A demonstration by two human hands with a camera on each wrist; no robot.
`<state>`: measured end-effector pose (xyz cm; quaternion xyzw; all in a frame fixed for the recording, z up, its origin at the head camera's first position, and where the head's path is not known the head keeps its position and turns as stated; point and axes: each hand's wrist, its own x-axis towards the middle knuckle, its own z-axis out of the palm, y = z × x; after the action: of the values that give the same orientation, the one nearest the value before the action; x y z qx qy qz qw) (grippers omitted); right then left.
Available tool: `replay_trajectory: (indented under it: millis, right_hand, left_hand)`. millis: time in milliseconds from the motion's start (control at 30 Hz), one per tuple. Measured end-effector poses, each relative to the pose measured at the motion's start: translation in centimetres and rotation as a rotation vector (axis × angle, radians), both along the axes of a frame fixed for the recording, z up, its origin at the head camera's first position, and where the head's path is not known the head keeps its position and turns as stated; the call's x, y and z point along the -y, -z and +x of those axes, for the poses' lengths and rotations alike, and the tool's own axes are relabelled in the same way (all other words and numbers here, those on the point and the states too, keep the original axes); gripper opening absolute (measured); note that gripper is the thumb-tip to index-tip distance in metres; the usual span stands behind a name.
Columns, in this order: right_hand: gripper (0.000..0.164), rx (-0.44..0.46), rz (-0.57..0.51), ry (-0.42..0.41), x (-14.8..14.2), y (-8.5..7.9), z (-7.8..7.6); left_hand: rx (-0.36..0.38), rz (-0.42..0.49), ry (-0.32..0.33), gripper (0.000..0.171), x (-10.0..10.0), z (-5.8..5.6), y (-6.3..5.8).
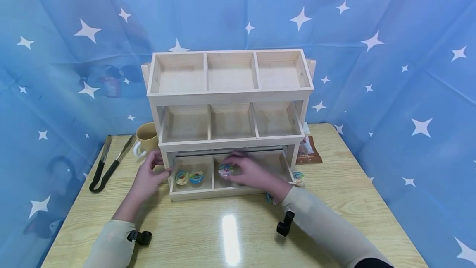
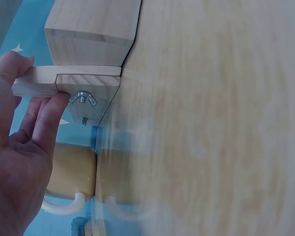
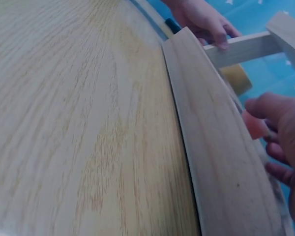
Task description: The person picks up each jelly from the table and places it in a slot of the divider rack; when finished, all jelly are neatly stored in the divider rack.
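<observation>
A three-tier wooden rack (image 1: 230,96) stands at the back of the table, each tier split into compartments. My left hand (image 1: 148,177) grips the rack's left side low down, its thumb and fingers on either side of a wooden piece (image 2: 39,81) near a wing nut (image 2: 82,97). My right hand (image 1: 253,173) pinches a small jelly cup (image 1: 225,170) with a printed lid over the bottom tier's middle compartment; in the right wrist view the jelly cup (image 3: 254,126) looks orange-red. Two more jelly cups (image 1: 196,176) lie in the bottom left compartment.
Left of the rack are a tan mug (image 1: 147,135) with a white handle and black-handled tongs (image 1: 109,168). Another jelly cup (image 1: 298,178) sits by the rack's right end, and one (image 1: 270,198) shows partly under my right wrist. A brown packet (image 1: 309,152) lies behind at right.
</observation>
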<state>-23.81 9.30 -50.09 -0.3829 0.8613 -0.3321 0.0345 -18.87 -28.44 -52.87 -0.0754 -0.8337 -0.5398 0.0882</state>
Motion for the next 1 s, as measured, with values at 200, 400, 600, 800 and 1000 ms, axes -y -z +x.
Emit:
replay_trajectory:
  millis: [200, 400, 600, 800, 1000]
  right_hand:
    - [0.046, 0.000, 0.048, -0.029, 0.8, 0.6, -0.3]
    - [0.041, -0.057, 0.047, -0.059, 1.4, 1.1, -0.4]
    - [0.038, -0.079, 0.068, -0.061, 1.5, 1.3, -0.4]
    - [0.040, -0.046, 0.088, -0.046, 1.5, 1.0, -0.3]
    - [0.042, -0.057, 0.079, -0.036, 1.5, 0.9, -0.1]
  left_hand:
    - [0.001, 0.005, 0.004, 0.056, -0.1, -0.1, 0.0]
    - [0.001, -0.010, -0.003, 0.056, 0.0, 0.0, -0.1]
    - [-0.005, -0.010, -0.009, 0.056, 0.1, 0.1, -0.1]
    - [-0.005, -0.007, -0.005, 0.055, 0.0, 0.0, -0.1]
    - [-0.011, -0.009, 0.000, 0.054, -0.1, 0.0, -0.1]
